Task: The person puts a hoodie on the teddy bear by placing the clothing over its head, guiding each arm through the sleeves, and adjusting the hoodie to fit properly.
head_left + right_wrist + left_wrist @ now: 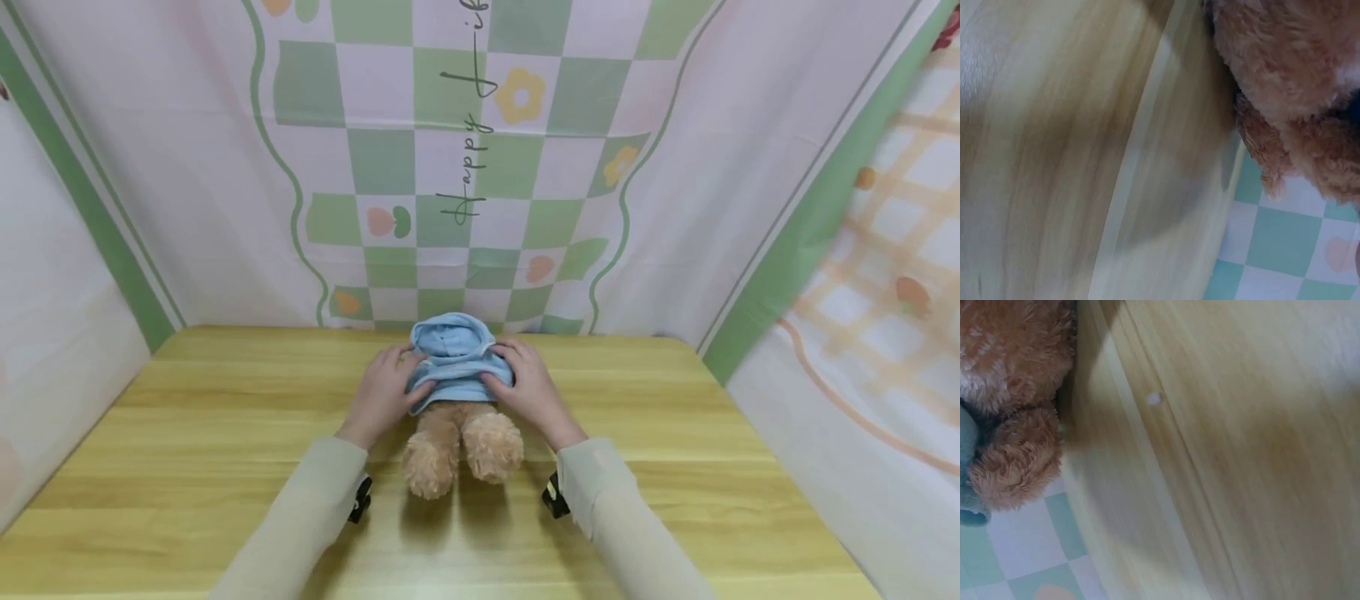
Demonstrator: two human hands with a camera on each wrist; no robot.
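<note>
In the head view a brown plush toy (493, 446) lies on the table with its furry legs towards me. A light blue hooded garment (459, 387) covers its upper part, and its head cannot be seen. My left hand (378, 393) grips the garment's left side, thumb in front. On the opposite side my right hand (534, 390) pinches the garment near its opening. The left wrist view shows the toy's brown fur (1016, 356) and a bit of blue cloth (967, 450). Only brown fur (1285, 56) appears in the right wrist view, with neither hand showing.
The wooden table (247, 467) has a light wood grain. Behind it hangs a green and white checked cloth (442, 158) with printed lettering. More printed cloth (892, 275) stands along the right side. A small white speck (1154, 399) lies on the table.
</note>
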